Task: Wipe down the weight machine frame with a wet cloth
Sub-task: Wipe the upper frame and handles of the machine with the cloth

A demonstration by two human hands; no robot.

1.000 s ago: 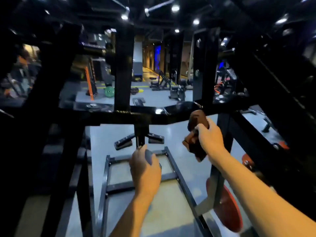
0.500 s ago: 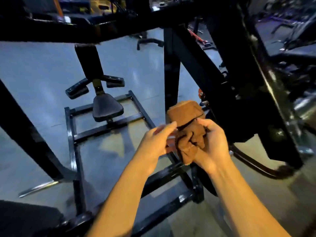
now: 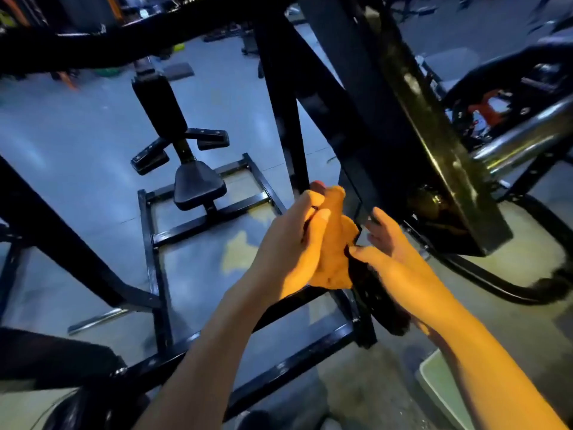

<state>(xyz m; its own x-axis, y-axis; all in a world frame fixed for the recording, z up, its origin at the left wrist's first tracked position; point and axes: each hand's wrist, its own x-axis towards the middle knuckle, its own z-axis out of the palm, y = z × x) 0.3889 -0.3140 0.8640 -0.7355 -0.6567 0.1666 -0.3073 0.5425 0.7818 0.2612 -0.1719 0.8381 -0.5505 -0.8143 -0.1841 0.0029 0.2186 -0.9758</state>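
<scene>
A brown-orange cloth [image 3: 336, 246] is bunched up between my two hands at the middle of the view. My left hand [image 3: 288, 246] is closed around it, fingers wrapped over its top. My right hand [image 3: 397, 256] is just right of the cloth with fingers spread; only its thumb touches the cloth's edge. Both hands hover in front of the weight machine frame [image 3: 322, 97], whose black diagonal beams rise up and away from them. A thick black upright with a glossy face [image 3: 434, 141] stands directly behind my right hand.
A black padded seat [image 3: 198, 187] with two pads stands on the rectangular base frame [image 3: 153, 249] on the grey floor. A chrome bar [image 3: 527, 141] juts out at right. A dark weight plate [image 3: 379, 302] sits under my right wrist. A pale flat object [image 3: 440, 386] lies at bottom right.
I have looked down from the crossbar to the machine's base. The cloth went from my right hand into my left, and my right fingers have opened off it.
</scene>
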